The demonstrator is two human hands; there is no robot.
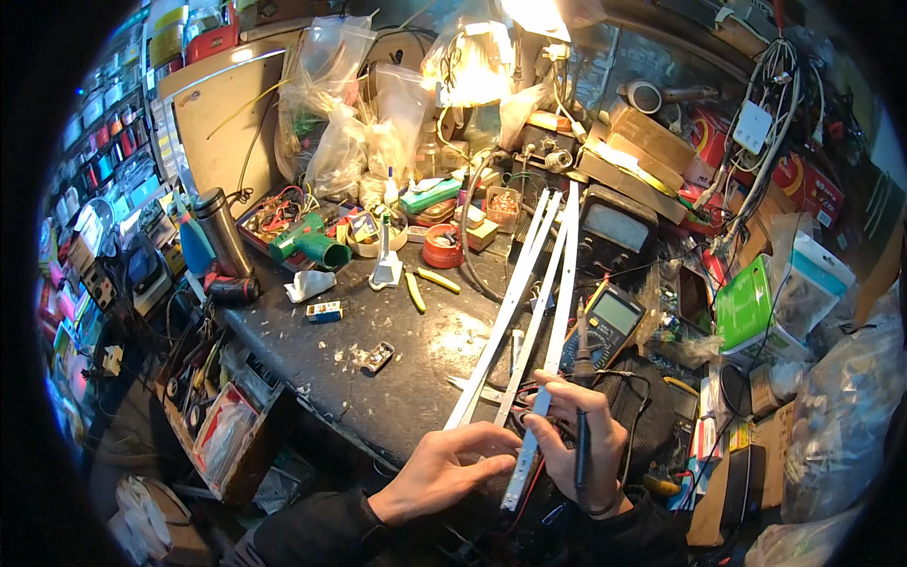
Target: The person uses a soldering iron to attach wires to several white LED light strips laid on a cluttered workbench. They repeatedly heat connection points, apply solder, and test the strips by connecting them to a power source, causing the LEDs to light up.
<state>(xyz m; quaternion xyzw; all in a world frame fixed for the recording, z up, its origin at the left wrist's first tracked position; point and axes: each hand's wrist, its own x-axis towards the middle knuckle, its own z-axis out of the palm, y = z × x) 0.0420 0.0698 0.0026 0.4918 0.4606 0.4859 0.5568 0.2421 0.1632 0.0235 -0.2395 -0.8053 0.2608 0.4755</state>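
Note:
My right hand is closed around a black test probe, which stands nearly upright with its tip pointing away from me. Its thumb and forefinger also meet a narrow white LED strip slanting between my hands. My left hand has its thumb and fingers curled against the left edge of that strip, pinching it. Several more long white strips lean across the bench, running from my hands to the back. Just beyond my right hand rests a multimeter with a grey screen. Dark leads trail around it.
On the dark bench lie two yellow handles, a small box and a red round container. An analog meter sits behind the multimeter. Left are a steel flask and an open drawer. Lit lamps hang overhead.

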